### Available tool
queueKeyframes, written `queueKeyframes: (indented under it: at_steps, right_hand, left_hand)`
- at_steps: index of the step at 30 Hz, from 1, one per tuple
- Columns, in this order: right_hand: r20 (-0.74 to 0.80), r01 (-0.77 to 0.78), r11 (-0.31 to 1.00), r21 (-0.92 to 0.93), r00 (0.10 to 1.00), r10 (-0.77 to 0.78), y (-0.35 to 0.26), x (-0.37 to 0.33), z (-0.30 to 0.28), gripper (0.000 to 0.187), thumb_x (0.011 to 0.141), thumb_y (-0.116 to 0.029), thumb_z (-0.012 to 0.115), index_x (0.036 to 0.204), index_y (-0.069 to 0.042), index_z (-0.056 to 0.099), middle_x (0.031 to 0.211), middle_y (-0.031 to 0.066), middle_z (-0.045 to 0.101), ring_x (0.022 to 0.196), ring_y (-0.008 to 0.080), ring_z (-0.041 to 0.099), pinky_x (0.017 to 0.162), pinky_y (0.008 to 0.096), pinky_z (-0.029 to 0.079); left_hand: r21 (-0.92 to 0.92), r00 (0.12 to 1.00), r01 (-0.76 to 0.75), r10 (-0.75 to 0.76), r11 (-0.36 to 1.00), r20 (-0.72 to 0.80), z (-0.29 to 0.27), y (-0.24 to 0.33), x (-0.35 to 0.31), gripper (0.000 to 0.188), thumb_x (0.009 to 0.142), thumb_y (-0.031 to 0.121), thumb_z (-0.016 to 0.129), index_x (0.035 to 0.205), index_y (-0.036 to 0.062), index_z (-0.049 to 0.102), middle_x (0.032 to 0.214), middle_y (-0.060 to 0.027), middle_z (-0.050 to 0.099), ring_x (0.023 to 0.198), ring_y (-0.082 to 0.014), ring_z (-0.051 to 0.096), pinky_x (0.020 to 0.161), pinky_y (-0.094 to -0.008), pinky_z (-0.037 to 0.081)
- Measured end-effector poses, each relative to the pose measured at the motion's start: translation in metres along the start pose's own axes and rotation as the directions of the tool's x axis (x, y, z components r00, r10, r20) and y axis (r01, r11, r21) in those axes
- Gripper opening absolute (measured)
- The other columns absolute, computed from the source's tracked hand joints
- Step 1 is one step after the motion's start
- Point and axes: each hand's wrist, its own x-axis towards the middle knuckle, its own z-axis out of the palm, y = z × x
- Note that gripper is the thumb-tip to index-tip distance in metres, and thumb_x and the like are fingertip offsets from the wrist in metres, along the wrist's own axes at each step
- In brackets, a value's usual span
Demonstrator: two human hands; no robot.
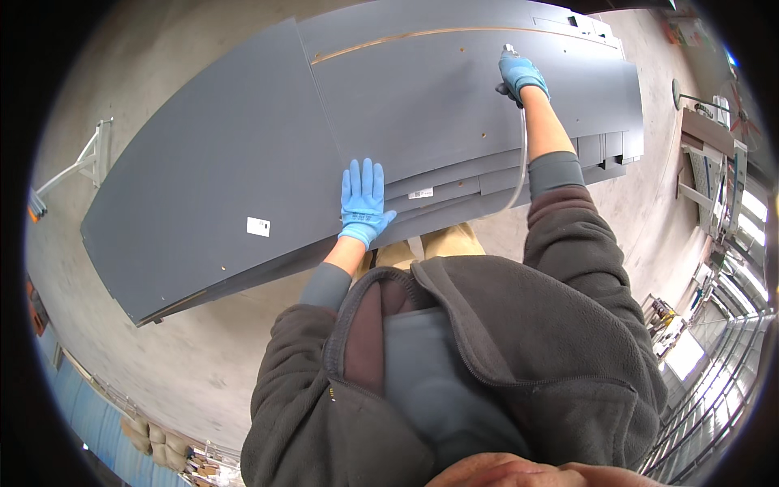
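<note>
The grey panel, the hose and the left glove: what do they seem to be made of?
Grey panel: probably wood-based board with a smooth, matt coating; its tan line looks like bare wood.
Hose: likely flexible plastic, being pale, translucent and smoothly curved.
Left glove: matt blue, perhaps knitted or rubber-coated fabric; it fits closely, but the weave is not clear.

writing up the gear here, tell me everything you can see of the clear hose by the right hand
The clear hose is slim and whitish, and looks like smooth, flexible plastic. Its upper end emerges below the gloved right hand, which grips a silver-tipped tool; any join is hidden. It runs down beside the forearm, past the near edge of the grey panels, then curves left toward the tan trousers. Whether it touches the panels is unclear.
</note>
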Motion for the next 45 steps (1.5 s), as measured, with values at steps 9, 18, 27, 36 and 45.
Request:
queueKeyframes:
  at_steps: [9,18,27,36,45]
  right_hand:
    - [0.588,0.331,0.939,-0.097,0.78,-0.214,0.093,-0.045,0.088,0.078,0.102,-0.075,0.043,0.106,-0.002,0.072,0.074,0.0066,0.064,0.065,0.0211,0.058,0.066,0.0386,0.051]
    - [-0.063,-0.381,0.922,-0.077,0.924,0.376,0.305,0.079,-0.16,0.06,0.111,-0.041,0.029,0.136,-0.004,0.07,0.128,0.0201,0.075,0.102,0.0315,0.077,0.096,0.0469,0.057]
    - [0.427,0.255,0.963,-0.089,0.883,-0.194,0.294,0.064,-0.135,0.067,0.109,-0.055,0.033,0.135,-0.005,0.069,0.129,0.0234,0.072,0.102,0.038,0.074,0.097,0.0472,0.057]
    - [0.039,0.026,0.997,-0.076,0.999,-0.023,0.401,0.165,-0.272,0.062,0.106,-0.052,0.037,0.108,-0.002,0.073,0.078,0.0171,0.076,0.064,0.027,0.072,0.064,0.0434,0.054]
    - [0.223,-0.095,0.854,0.512,0.974,-0.025,0.365,0.101,-0.226,0.069,0.105,-0.064,0.038,0.097,-0.002,0.068,0.074,0.0131,0.072,0.053,0.0183,0.064,0.051,0.0347,0.052]
  left_hand:
    - [0.069,0.999,0.038,-0.039,0.997,0.019,-0.004,0.009,0.003,0.134,0.072,0.062,0.086,0.168,-0.0014,0.019,0.175,-0.026,0.014,0.162,-0.0504,0.005,0.132,-0.0611,0.004]
    - [0.142,0.995,0.1,-0.101,0.985,-0.001,-0.014,0.039,0.011,0.129,0.076,0.056,0.086,0.166,-0.0072,0.018,0.172,-0.0322,0.015,0.161,-0.055,0.007,0.132,-0.0634,0.007]
    - [-0.009,0.915,0.222,-0.212,0.975,-0.343,0.007,0.111,0.095,0.113,0.089,0.062,0.073,0.167,-0.0012,0.02,0.172,-0.0321,0.02,0.159,-0.0536,0.017,0.128,-0.0642,0.016]
    - [-0.026,0.888,0.239,-0.23,0.971,-0.398,-0.019,0.222,0.323,0.114,0.093,0.075,0.058,0.17,0.0018,0.017,0.175,-0.0292,0.013,0.162,-0.0501,0.008,0.13,-0.062,0.007]
    - [0.127,0.807,-0.484,0.497,0.866,-0.319,-0.048,0.462,0.468,0.07,0.089,0.053,0.06,0.145,0.0121,0.057,0.154,-0.0177,0.05,0.149,-0.04,0.04,0.127,-0.0628,0.019]
